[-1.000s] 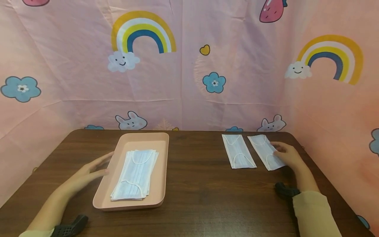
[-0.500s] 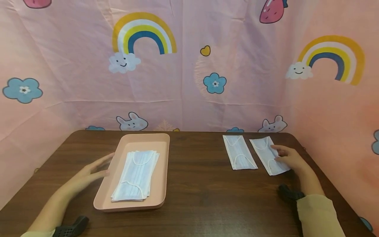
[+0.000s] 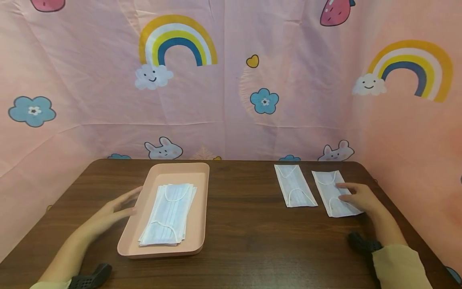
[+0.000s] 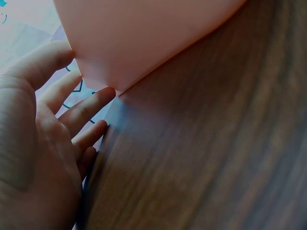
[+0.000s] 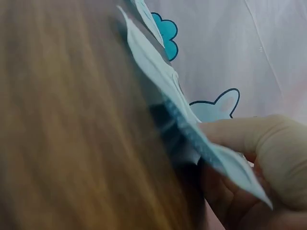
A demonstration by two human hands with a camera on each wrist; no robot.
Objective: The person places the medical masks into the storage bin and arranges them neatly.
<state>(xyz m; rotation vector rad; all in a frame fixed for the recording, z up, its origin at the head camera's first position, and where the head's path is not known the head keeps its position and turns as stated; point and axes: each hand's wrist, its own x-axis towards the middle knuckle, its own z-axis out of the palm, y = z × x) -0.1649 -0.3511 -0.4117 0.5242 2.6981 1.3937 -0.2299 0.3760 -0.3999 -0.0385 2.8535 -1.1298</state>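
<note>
A pink tray (image 3: 202,208) on the left of the table holds a stack of pale blue face masks (image 3: 167,212). My left hand (image 3: 104,216) touches the tray's left rim with fingers spread and extended; in the left wrist view its fingertips (image 4: 109,93) meet the tray's pink wall (image 4: 144,38). On the right, my right hand (image 3: 362,197) pinches a mask (image 3: 330,192) by its right edge. The right wrist view shows that mask (image 5: 158,72) between thumb and fingers, its near part off the table. Left of it lies another mask (image 3: 295,186).
The brown wooden table (image 3: 252,241) reaches back to a pink patterned cloth (image 3: 223,100) that hangs behind it and along both sides. A black band with a device (image 3: 362,243) is on the right wrist, and a similar one (image 3: 90,277) on the left.
The right hand and the mask it pinches have moved slightly right and nearer, widening the gap to the other mask. The left hand stays at the tray, and the head view has shifted a little.
</note>
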